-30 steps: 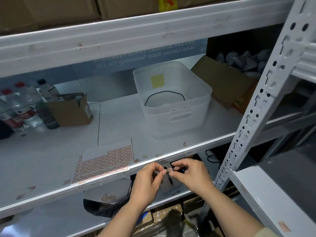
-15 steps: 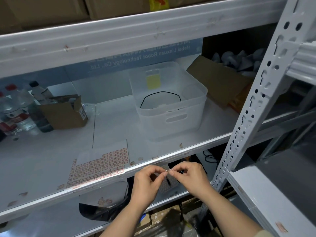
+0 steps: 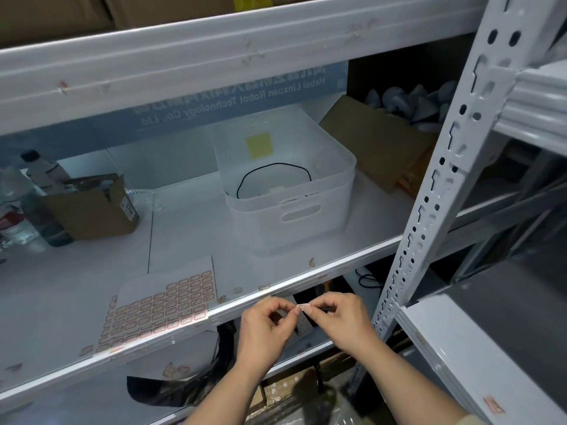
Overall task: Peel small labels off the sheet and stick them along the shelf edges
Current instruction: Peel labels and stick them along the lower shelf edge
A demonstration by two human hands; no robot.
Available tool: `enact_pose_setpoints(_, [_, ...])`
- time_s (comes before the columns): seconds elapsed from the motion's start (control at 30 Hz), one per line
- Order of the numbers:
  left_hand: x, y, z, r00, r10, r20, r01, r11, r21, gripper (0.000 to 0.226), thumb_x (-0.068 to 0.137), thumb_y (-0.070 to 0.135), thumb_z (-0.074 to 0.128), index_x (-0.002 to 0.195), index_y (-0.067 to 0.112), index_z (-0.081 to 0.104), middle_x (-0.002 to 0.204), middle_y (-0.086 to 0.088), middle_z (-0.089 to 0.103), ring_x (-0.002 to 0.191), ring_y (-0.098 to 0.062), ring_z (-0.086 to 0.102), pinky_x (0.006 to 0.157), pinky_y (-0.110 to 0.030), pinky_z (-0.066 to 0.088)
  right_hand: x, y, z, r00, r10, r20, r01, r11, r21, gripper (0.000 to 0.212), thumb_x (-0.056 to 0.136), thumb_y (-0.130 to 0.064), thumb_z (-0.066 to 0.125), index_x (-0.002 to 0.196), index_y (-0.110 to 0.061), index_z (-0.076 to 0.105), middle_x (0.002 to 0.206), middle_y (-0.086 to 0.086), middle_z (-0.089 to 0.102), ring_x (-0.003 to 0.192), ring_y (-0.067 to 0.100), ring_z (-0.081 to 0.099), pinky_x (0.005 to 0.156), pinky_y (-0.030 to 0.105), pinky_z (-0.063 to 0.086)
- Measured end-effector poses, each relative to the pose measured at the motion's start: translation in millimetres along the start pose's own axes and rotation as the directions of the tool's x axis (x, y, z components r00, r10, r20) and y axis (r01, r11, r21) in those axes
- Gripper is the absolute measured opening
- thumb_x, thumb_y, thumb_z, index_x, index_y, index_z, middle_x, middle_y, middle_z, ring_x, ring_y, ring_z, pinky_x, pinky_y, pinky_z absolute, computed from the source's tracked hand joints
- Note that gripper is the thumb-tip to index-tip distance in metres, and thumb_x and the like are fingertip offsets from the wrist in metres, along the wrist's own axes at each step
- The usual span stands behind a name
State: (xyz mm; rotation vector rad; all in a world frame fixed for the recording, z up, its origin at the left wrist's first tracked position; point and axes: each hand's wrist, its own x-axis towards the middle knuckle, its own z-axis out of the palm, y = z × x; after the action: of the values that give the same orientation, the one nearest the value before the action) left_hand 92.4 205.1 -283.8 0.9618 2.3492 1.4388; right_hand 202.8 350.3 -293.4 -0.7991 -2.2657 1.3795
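Both hands are meeting just below the front edge (image 3: 306, 279) of the middle shelf, pinching one small label (image 3: 303, 307) between them. The left hand (image 3: 265, 328) is curling its fingers, with thumb and forefinger closing on the label's left end; the right hand (image 3: 343, 317) is doing the same at the right end, its other fingers tucked under. The label is sitting in the air between the fingertips, near the edge but apart from it. The label sheet (image 3: 159, 305) is lying flat on the shelf to the left of the hands, its front margin reaching the edge, with rows of red-outlined labels filling its lower part and a bare patch at its upper left. A few stray labels are lying on the shelf near the edge. Farther back a translucent bin (image 3: 288, 191) is standing with a black cord (image 3: 273, 176) inside, and a small carton (image 3: 92, 210) is standing at the left beside some bottles (image 3: 18, 216). A perforated upright (image 3: 445, 167) is rising at the right.
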Motion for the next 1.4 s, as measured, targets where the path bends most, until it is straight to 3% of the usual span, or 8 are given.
enact_pose_setpoints(0.2, [-1.1, -1.0, 10.3, 1.000, 0.002, -0.028, -0.002, 1.000, 0.016, 0.007, 0.087, 0.029, 0.080, 0.087, 0.036, 0.080, 0.080, 0.013, 0.075, 0.074, -0.005, 0.069, 0.063, -0.026, 0.058, 0.8, 9.7, -4.1, 0.999, 0.019, -0.033, -0.019, 1.000, -0.006, 0.017, 0.072, -0.063, 0.067, 0.077, -0.050, 0.075, 0.079, -0.029, 0.073, 0.065, 0.004, 0.068, 0.062, 0.029, 0.058])
enact_pose_setpoints(0.3, [-3.3, 2.1, 19.6, 0.997, -0.003, -0.072, 0.006, 0.999, 0.049, 0.016, 0.092, 0.030, 0.072, 0.104, 0.039, 0.077, 0.082, 0.015, 0.072, 0.078, -0.003, 0.067, 0.068, -0.029, 0.058, -1.5, 15.2, -8.1, 0.995, 0.059, -0.086, -0.064, 0.997, -0.053, 0.009, 0.075, -0.047, 0.071, 0.066, -0.049, 0.070, 0.063, -0.033, 0.066, 0.046, 0.000, 0.056, 0.045, 0.013, 0.041])
enact_pose_setpoints(0.37, [-3.2, 5.4, 28.4, 0.997, 0.021, -0.074, -0.015, 0.996, 0.090, 0.026, 0.096, 0.027, 0.068, 0.121, 0.034, 0.073, 0.083, 0.016, 0.068, 0.079, -0.004, 0.064, 0.070, -0.027, 0.056, -2.5, 19.2, -10.8, 0.990, 0.085, -0.111, -0.093, 0.993, -0.071, 0.015, 0.076, -0.042, 0.072, 0.063, -0.047, 0.068, 0.056, -0.035, 0.061, 0.047, -0.003, 0.056, 0.048, 0.010, 0.041])
enact_pose_setpoints(0.6, [3.2, 21.5, 53.0, 1.000, 0.019, -0.011, -0.018, 0.990, 0.137, 0.043, 0.103, 0.031, 0.056, 0.146, 0.029, 0.053, 0.096, 0.016, 0.061, 0.085, -0.006, 0.058, 0.076, -0.027, 0.053, -1.3, 27.2, -25.6, 0.987, 0.105, -0.119, -0.116, 0.989, -0.090, 0.010, 0.078, -0.044, 0.071, 0.069, -0.048, 0.070, 0.073, -0.035, 0.068, 0.053, -0.003, 0.059, 0.047, 0.009, 0.038])
enact_pose_setpoints(0.73, [6.4, 26.3, 59.4, 1.000, 0.014, -0.006, -0.013, 0.984, 0.176, 0.043, 0.104, 0.033, 0.054, 0.147, 0.030, 0.052, 0.094, 0.020, 0.058, 0.079, -0.003, 0.054, 0.068, -0.015, 0.040, 3.1, 27.2, -31.4, 0.986, 0.100, -0.136, -0.112, 0.991, -0.077, 0.008, 0.077, -0.046, 0.070, 0.070, -0.047, 0.072, 0.075, -0.031, 0.070, 0.054, -0.003, 0.059, 0.052, 0.014, 0.041])
enact_pose_setpoints(1.07, [8.6, 28.8, 68.3, 0.999, -0.005, -0.037, 0.012, 0.982, 0.186, 0.039, 0.104, 0.030, 0.055, 0.143, 0.028, 0.058, 0.102, 0.017, 0.063, 0.080, -0.004, 0.054, 0.074, -0.018, 0.045, 7.4, 36.3, -33.4, 0.987, 0.113, -0.116, -0.122, 0.990, -0.067, 0.003, 0.080, -0.043, 0.073, 0.078, -0.042, 0.076, 0.076, -0.028, 0.071, 0.053, -0.001, 0.058, 0.053, 0.016, 0.045])
enact_pose_setpoints(1.3, [17.7, 28.6, 70.0, 0.983, -0.085, -0.161, 0.102, 0.990, 0.100, 0.025, 0.096, 0.027, 0.068, 0.120, 0.030, 0.075, 0.092, 0.014, 0.071, 0.068, -0.010, 0.063, 0.067, -0.035, 0.058, 9.2, 40.0, -31.6, 0.987, 0.106, -0.121, -0.111, 0.993, -0.041, 0.012, 0.074, -0.054, 0.066, 0.085, -0.052, 0.072, 0.072, -0.023, 0.071, 0.047, 0.000, 0.054, 0.051, 0.020, 0.046])
enact_pose_setpoints(1.4, [23.1, 31.1, 74.1, 0.962, -0.141, -0.235, 0.172, 0.978, 0.116, 0.016, 0.093, 0.035, 0.071, 0.106, 0.032, 0.080, 0.081, 0.012, 0.074, 0.062, -0.009, 0.065, 0.063, -0.031, 0.057, 9.8, 40.0, -32.8, 0.986, 0.118, -0.117, -0.123, 0.992, -0.034, 0.010, 0.077, -0.048, 0.070, 0.087, -0.052, 0.072, 0.071, -0.023, 0.071, 0.047, 0.000, 0.053, 0.051, 0.019, 0.043])
